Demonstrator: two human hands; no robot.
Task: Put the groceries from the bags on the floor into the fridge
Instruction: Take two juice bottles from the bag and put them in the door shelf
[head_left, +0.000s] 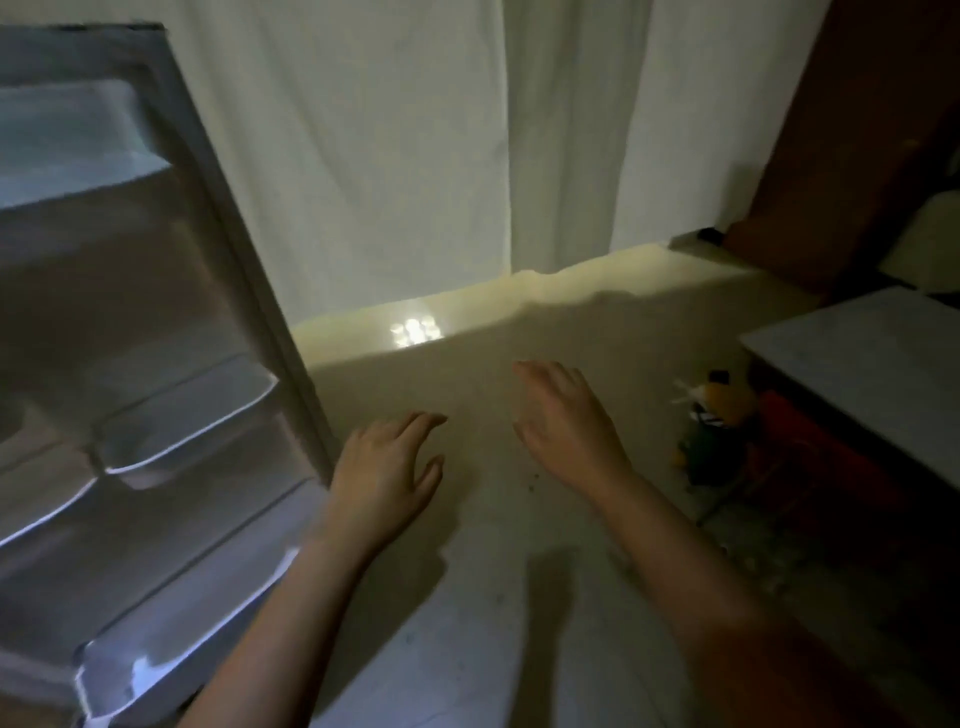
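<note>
Hands over a pale beige floor (597, 322), seen from above. Left hand (387, 475), lower centre of the frame, is spread with fingers loosely extended and holds nothing; its forearm enters from the bottom edge. Right hand (569, 423), just right of centre, is likewise spread, palm down, and holds nothing; its forearm enters from the lower right corner. The two hands are near each other but apart. Open silver-grey fridge door (145, 364) fills the left side of the frame, its inner face showing moulded white plastic door shelves (192, 410); the left hand lies just beside the door's lower edge. White fabric curtain (415, 156) hangs across the upper centre, reaching the floor. Groceries (714, 421), a blurred cluster of yellow, green and white items, lie on the floor at centre right, beside a red object too dark to identify and below a pale grey worktop (872, 358). The fridge interior is outside the frame.
</note>
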